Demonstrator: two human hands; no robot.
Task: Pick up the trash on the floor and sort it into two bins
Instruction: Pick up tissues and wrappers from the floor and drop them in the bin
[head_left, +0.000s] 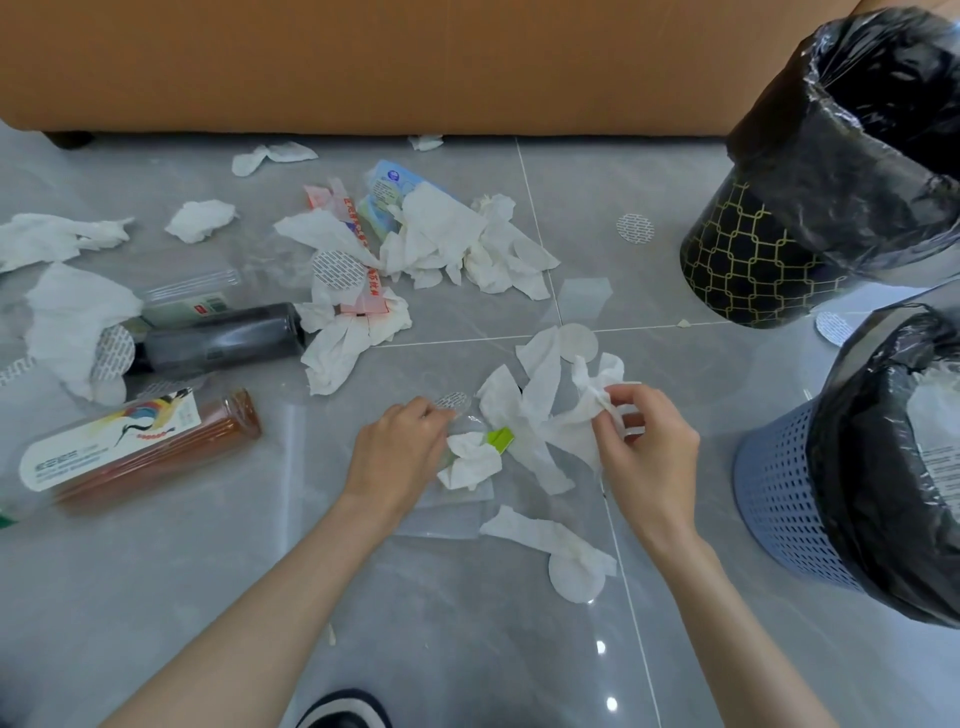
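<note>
Crumpled tissue (550, 415) lying on floor (467, 623) just ahead, one end pinched between thumb and fingertips of right hand (644, 447). Left hand (400, 452) curling against small wad (470, 460) beside green tab (501, 439) (fingertips hidden, so can't tell if gripping). Blue mesh bin (774, 499) standing near on right, paper showing inside. Black patterned bin (753, 260) sitting beyond it. Best way, I'm thinking: bunching whole trailing sheet before lifting, leaving foil disc (453, 400) out of paper. Brown bottle (156, 447) and dark bottle (223, 338) waiting well left.

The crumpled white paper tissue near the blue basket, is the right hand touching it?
Touching. The head view shows the right hand pinching the crumpled white paper tissue between its thumb and fingertips.
</note>
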